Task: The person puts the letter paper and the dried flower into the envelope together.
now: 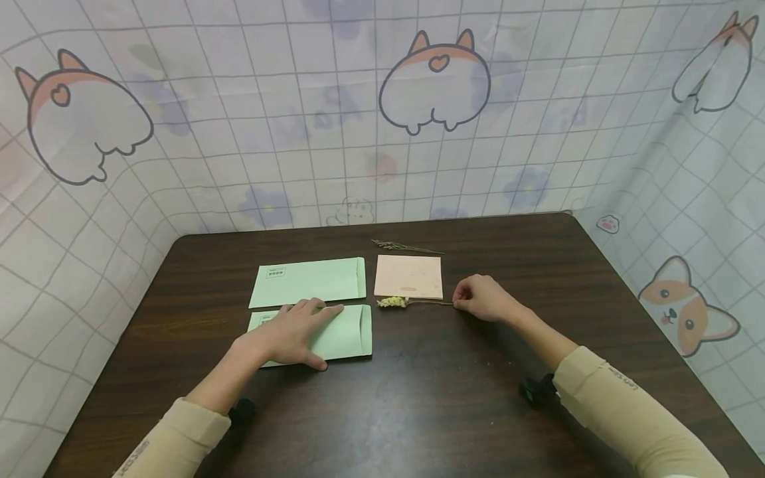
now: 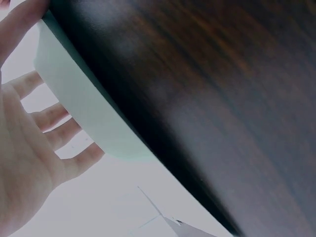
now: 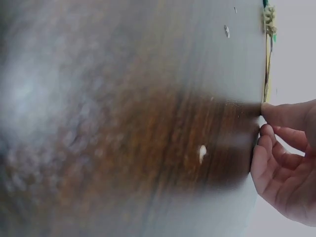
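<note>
Two light green envelopes lie one behind the other on the left part of the table. My left hand (image 1: 291,336) is spread over the front envelope (image 1: 342,337), its thumb reaching the near edge. In the left wrist view, the palm hovers over the pale green paper (image 2: 81,98) with the fingers stretched out. At the right, my right hand (image 1: 485,299) pinches the stem end of a dried yellow flower sprig (image 1: 393,302). This sprig lies along the near edge of a pink card (image 1: 409,276), its blossoms pointing left.
The back envelope (image 1: 307,282) sits just behind the front one. Behind the card lies a second dried sprig (image 1: 406,247), grey-green and thin. Everything rests on a dark wooden table (image 1: 406,411), with a patterned cloth (image 1: 335,119) hanging behind and at both sides.
</note>
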Demonstrator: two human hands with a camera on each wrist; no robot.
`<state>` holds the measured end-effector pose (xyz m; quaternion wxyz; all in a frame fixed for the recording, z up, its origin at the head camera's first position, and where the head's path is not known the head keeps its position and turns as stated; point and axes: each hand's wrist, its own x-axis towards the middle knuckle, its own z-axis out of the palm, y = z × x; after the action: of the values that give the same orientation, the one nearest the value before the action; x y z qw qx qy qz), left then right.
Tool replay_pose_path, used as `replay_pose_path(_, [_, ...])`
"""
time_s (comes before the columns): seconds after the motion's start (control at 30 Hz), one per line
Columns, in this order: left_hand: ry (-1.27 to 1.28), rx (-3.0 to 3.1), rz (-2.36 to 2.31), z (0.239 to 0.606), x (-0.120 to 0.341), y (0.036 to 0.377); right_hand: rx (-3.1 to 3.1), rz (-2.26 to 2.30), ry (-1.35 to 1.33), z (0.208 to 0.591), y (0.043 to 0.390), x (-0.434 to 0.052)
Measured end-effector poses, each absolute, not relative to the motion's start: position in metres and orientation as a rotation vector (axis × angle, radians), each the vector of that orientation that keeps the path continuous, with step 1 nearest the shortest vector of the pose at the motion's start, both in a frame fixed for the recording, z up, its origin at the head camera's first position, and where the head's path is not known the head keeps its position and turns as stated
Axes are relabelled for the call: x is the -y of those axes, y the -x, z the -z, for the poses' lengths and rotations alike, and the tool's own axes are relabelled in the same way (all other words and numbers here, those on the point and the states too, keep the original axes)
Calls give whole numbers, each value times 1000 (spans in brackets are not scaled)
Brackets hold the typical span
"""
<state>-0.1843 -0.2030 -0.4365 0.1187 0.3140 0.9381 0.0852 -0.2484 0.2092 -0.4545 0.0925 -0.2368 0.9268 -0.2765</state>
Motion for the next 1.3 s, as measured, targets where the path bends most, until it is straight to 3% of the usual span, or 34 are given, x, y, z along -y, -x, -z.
replay_pose_path(1.3, [-904, -2741, -245, 438, 204, 186, -2669, 954, 834, 460, 249, -216])
